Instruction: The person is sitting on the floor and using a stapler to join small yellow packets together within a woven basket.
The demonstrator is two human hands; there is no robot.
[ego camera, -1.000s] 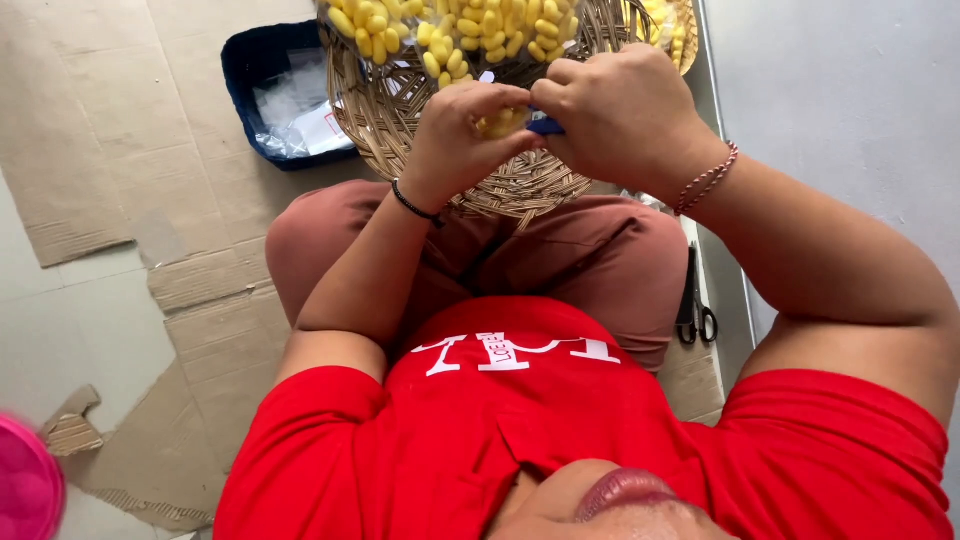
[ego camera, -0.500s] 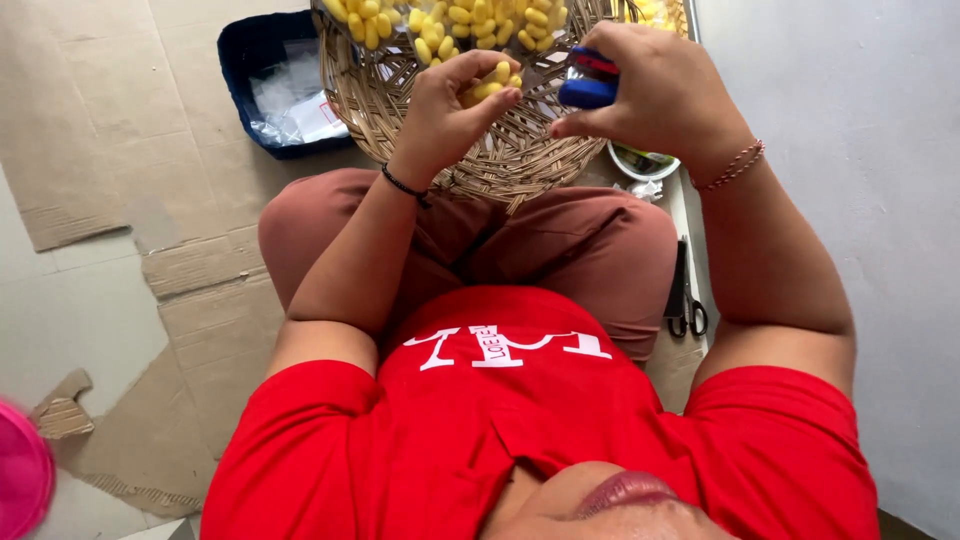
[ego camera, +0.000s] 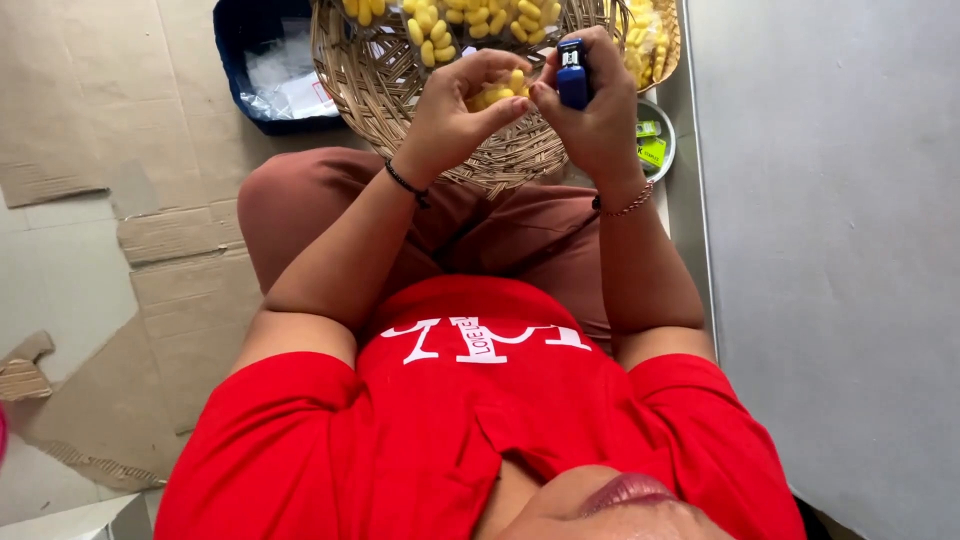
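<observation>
- Head view: left hand (ego camera: 455, 115) is pinching one yellow cocoon (ego camera: 516, 80) over the woven basket (ego camera: 350, 70).
- Right hand (ego camera: 590, 100) is gripping a blue cutter (ego camera: 572, 72) beside it.
- Many cocoons are remaining in the basket; work looks ongoing.

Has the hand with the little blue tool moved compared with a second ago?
Yes. The right hand with the blue tool has lifted off the woven basket rim and tipped the tool upright, beside the left hand, which pinches a yellow cocoon.
</observation>
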